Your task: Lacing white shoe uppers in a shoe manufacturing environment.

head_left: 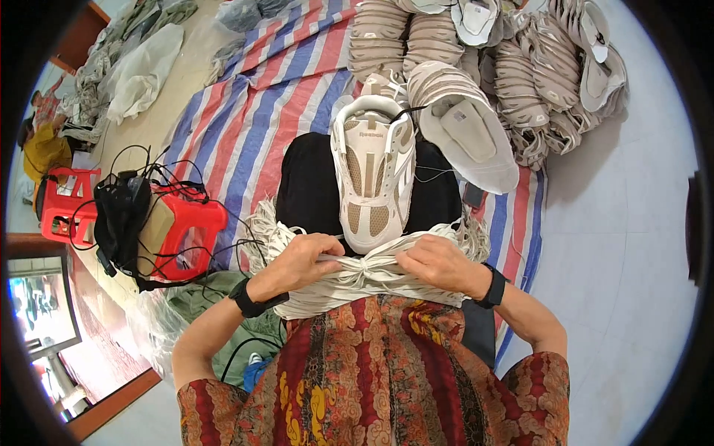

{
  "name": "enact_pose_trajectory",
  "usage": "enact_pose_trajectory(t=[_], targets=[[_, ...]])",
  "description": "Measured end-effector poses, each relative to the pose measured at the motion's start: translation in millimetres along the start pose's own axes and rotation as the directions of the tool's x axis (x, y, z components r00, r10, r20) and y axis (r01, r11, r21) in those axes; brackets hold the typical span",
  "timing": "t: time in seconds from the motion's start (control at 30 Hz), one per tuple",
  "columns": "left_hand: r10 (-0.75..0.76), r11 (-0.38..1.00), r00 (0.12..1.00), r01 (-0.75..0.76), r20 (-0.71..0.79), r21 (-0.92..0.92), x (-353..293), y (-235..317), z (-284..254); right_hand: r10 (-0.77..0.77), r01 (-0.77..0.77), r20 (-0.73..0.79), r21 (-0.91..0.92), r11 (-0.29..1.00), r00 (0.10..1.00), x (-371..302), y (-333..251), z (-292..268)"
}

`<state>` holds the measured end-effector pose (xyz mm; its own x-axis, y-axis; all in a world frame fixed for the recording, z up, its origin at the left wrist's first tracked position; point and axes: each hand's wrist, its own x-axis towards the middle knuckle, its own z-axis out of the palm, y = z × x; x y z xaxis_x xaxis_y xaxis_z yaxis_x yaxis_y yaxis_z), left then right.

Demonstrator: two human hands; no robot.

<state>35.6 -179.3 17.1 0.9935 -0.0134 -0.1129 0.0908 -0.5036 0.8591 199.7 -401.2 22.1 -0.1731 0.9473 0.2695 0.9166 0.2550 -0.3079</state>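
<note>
A thick bundle of off-white shoelaces [364, 286] lies across my lap, drawn together by a knot at its middle. My left hand [309, 255] is closed on laces left of the knot, thumb and fingers pinching. On the other side, my right hand [435, 262] grips laces with curled fingers. Just beyond the bundle, a beige and white sneaker [375, 171] rests on the black cloth over my legs, toe toward me, with no laces visible in it. Neither hand touches it. Loose lace ends hang at both sides of the bundle.
Stacked beige shoe uppers [532, 70] lie at the far right; one separate upper [468, 137] leans near the sneaker. A striped plastic sheet [245, 111] covers the floor. At left, a red stool [195, 232] bears a black bag [123, 215] with tangled cables. Another person [44, 149] is far left.
</note>
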Motion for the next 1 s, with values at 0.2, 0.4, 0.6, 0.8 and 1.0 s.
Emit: enact_pose_trajectory(t=[0.2, 0.4, 0.6, 0.8, 1.0], targets=[[0.128, 0.983, 0.99, -0.135, 0.06, 0.124, 1.9, -13.2, 3.1, 0.451, -0.614, -0.59, -0.099, 0.783, 0.67, -47.5, 54.8, -45.6], [0.223, 0.964, 0.975, -0.222, 0.012, 0.146, 28.5, 27.5, -17.3, 0.722, -0.736, -0.652, 0.367, 0.569, 0.233, -70.2, 84.8, -100.4], [0.306, 0.951, 0.952, -0.307, -0.029, -0.038, 82.5, 57.1, 20.9, 0.711, -0.404, -0.658, 0.597, 0.693, 0.247, -26.0, 71.0, -127.0], [-0.017, 0.977, 0.9, 0.107, 0.436, -0.184, 80.6, 48.7, 21.1, 0.499, -0.72, -0.577, -0.247, 0.648, 0.647, -75.9, 119.0, -93.3], [-0.049, 0.768, 0.958, 0.218, 0.284, -0.602, 79.0, 31.8, 31.9, 0.579, -0.495, 0.013, 0.534, 0.685, 0.815, 18.8, 4.4, -19.9]])
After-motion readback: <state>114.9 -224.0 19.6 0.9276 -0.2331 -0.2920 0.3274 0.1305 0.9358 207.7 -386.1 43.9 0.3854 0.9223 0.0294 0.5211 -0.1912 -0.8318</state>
